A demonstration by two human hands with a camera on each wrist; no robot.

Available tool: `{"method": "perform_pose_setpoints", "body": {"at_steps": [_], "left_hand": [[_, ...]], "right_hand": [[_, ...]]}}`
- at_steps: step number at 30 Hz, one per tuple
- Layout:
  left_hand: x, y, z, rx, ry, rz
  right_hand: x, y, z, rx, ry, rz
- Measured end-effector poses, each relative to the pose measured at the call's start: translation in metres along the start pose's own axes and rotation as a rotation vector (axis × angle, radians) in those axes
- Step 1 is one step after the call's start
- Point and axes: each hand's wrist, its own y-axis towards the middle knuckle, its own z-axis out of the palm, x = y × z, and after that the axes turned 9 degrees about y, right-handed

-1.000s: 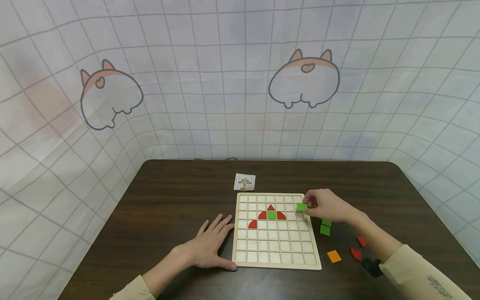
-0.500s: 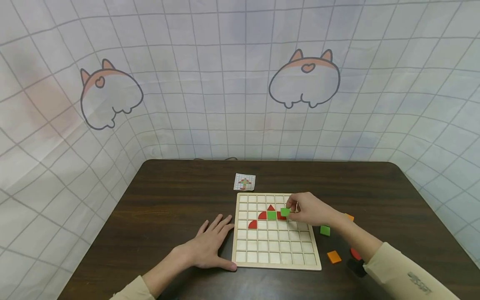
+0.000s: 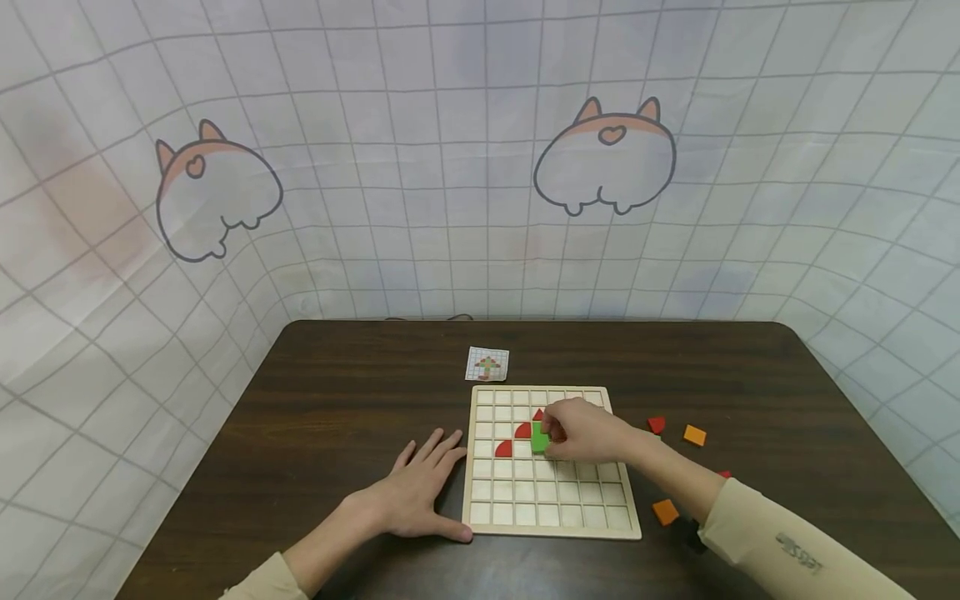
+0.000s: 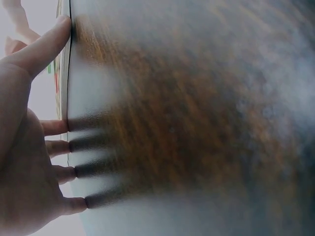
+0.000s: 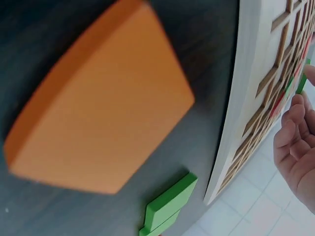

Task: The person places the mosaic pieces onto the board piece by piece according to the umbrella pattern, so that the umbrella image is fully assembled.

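My right hand (image 3: 583,430) pinches a green square tile (image 5: 303,78) between thumb and fingers, low over the wooden grid board (image 3: 551,530). In the head view it overlaps the green square in the board's upper middle. A red triangle (image 3: 537,415) sits above that square. Two red quarter-circle tiles (image 3: 504,449) step down to its left; my right hand hides the red one to its right. My left hand (image 3: 420,497) rests spread on the table, its thumb and fingertips at the board's left edge.
Behind the board lies a small pattern card (image 3: 487,364). To the right are orange tiles (image 3: 664,512) and red pieces (image 3: 656,425), partly covered by the right forearm. The right wrist view shows loose green tiles (image 5: 170,201) beside the board.
My right hand has carried the green tile leftward from the board's right edge to its middle, lower over the grid. The left hand has stayed in place.
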Motion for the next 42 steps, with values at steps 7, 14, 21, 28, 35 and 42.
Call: {"method": "perform_pose_setpoints", "body": {"at_steps": [7, 14, 21, 28, 35, 42], "left_hand": [[0.001, -0.002, -0.001, 0.000, 0.000, -0.001], [0.001, -0.001, 0.001, -0.007, 0.005, 0.006], [0.001, -0.001, 0.001, -0.010, 0.006, 0.007], [0.000, 0.000, -0.001, -0.005, 0.005, 0.006], [0.000, -0.001, -0.001, -0.002, 0.004, 0.003], [0.002, 0.000, 0.000, -0.004, -0.002, 0.006]], "right_hand": [[0.011, 0.006, 0.006, 0.014, -0.010, -0.003], [0.016, 0.012, 0.013, 0.029, -0.037, 0.001], [0.016, 0.016, 0.017, 0.032, -0.062, 0.040], [0.016, 0.017, 0.018, 0.027, -0.080, 0.054], [0.018, 0.017, 0.018, 0.016, -0.091, 0.051], [0.017, 0.014, 0.014, 0.004, -0.086, 0.049]]}}
